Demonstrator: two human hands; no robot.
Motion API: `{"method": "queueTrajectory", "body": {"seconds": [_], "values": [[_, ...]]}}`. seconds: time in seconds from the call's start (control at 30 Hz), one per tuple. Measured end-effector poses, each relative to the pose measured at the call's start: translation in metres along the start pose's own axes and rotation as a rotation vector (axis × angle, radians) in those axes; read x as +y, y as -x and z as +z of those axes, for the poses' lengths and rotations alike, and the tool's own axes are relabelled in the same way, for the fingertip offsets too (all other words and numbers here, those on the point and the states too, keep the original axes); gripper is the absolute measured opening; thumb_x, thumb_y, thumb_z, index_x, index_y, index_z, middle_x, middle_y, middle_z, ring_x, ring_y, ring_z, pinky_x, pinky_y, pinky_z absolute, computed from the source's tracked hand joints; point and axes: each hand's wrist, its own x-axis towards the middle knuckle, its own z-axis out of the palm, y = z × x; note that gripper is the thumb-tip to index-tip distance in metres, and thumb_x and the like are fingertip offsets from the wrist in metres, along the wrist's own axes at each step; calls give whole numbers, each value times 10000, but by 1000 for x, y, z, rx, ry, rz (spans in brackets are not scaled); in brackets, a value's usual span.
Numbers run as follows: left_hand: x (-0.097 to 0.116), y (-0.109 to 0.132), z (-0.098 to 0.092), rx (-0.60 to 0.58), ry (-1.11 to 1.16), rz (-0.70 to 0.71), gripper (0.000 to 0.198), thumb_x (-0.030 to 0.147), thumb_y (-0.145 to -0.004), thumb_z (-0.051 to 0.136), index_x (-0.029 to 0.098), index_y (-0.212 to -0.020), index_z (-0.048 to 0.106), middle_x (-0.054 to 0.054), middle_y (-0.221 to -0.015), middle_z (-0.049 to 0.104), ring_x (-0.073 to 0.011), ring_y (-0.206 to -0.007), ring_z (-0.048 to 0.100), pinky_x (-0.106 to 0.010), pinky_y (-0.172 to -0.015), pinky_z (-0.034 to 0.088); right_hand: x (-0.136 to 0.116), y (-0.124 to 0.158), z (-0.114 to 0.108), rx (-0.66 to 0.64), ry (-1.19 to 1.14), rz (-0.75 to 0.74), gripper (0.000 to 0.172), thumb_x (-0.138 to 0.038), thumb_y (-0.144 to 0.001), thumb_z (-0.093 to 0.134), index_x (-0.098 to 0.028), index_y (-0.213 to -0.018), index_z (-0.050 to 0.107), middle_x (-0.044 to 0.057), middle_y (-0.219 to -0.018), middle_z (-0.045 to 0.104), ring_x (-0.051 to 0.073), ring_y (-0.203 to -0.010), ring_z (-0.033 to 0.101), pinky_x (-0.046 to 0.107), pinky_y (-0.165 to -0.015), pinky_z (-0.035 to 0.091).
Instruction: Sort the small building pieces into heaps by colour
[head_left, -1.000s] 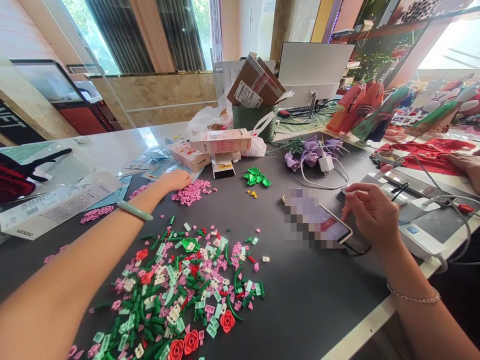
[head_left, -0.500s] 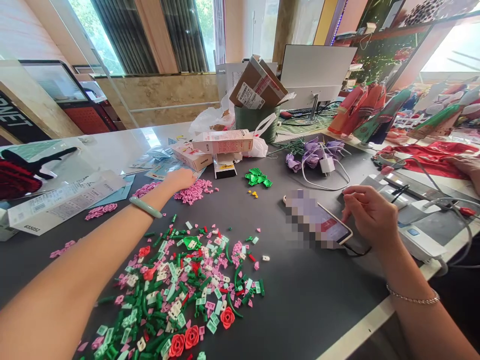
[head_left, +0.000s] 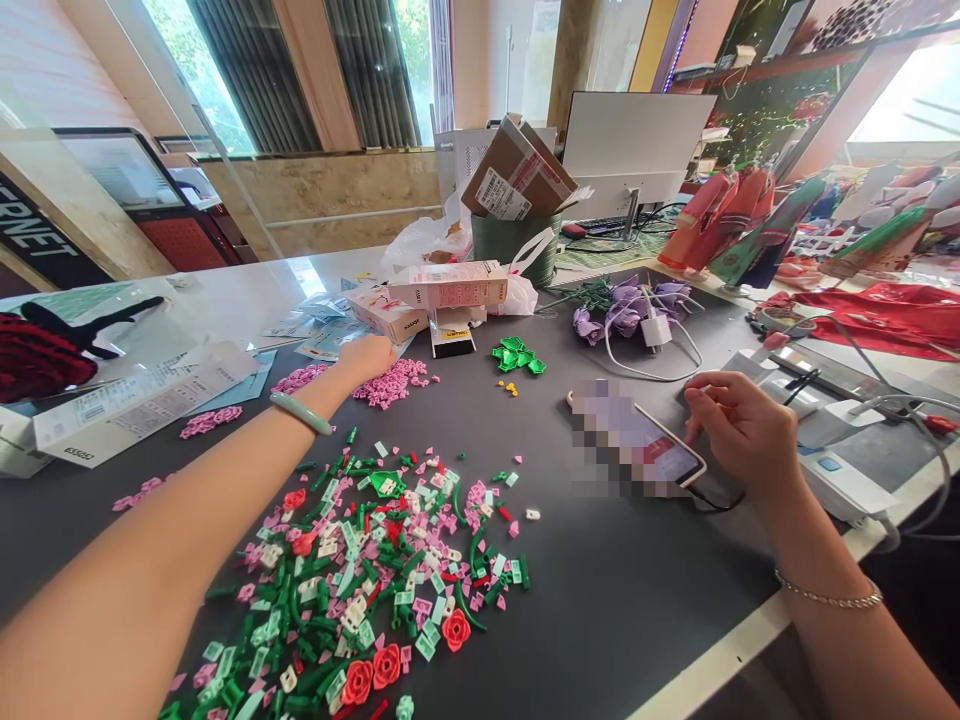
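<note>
L hand (head_left: 369, 357) at pink pcs (head_left: 396, 382), R hand (head_left: 739, 425) by phone (head_left: 664, 455)

From my end: L hand's stretched far out, fingers bent down at the left edge of the pink pcs; fingertips hidden, so can't tell if it's gripping any. R hand's loosely curled, just right of the phone; can't tell if anything's in it.

Risks, my read: L forearm (head_left: 180, 530) crosses above the mixed pile (head_left: 409, 545) on the table (head_left: 585, 590), so dropping the elbow or pulling back low could drag bits off or mix colours. A wide L-hand swipe could push pink pcs rightward toward the yellow bits (head_left: 510, 389). R hand could snag the cord (head_left: 716, 503) & tug the phone.

Containers: green bin (head_left: 499, 238), beyond L hand, w/ a tilted brown carton (head_left: 517, 165) in its top. Pink-white box (head_left: 450, 287) just past L hand, contents n/v. White carton (head_left: 142, 400) lies left of L hand, contents unknown.
</note>
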Motion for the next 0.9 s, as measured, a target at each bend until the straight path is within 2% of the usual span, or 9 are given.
{"method": "queueTrajectory", "body": {"seconds": [0.1,0.4,0.63,0.77,0.9], "values": [[4,1,-2,40,-31,-77,340,376,-912,563,160,-1175,570,-93,-1152,608,-220,-989,613,-431,-842,526,1,0,1,20,18,-10,187,-384,-900,600,-197,-908,602,-51,-530,547,136,-403,573,213,-407,428],[2,3,-10,52,-33,-89,308,377,-911,566,153,-1120,595,-83,-1107,625,-205,-954,622,-412,-825,531,-2,0,1,19,35,12,190,-387,-890,590,-198,-897,593,-65,-534,521,127,-409,574,200,-404,421],[-7,19,-23,111,12,-141,294,381,-911,566,145,-1082,608,-75,-1067,638,-196,-925,629,-399,-807,534,-3,0,1,24,79,42,186,-381,-859,590,-196,-874,600,-50,-510,548,140,-417,576,224,-451,440],[-13,34,-32,151,68,-112,287,410,-916,550,139,-976,628,-44,-936,657,-167,-817,635,-359,-748,535,-4,-1,2,29,96,64,191,-383,-838,587,-194,-860,604,-40,-504,559,149,-414,574,238,-453,439],[-10,54,-35,179,139,5,315,424,-910,549,144,-779,612,9,-723,621,-127,-652,590,-307,-669,501,-7,0,3,57,112,72,197,-390,-828,580,-195,-841,605,-41,-494,551,148,-413,569,242,-457,419]]}}
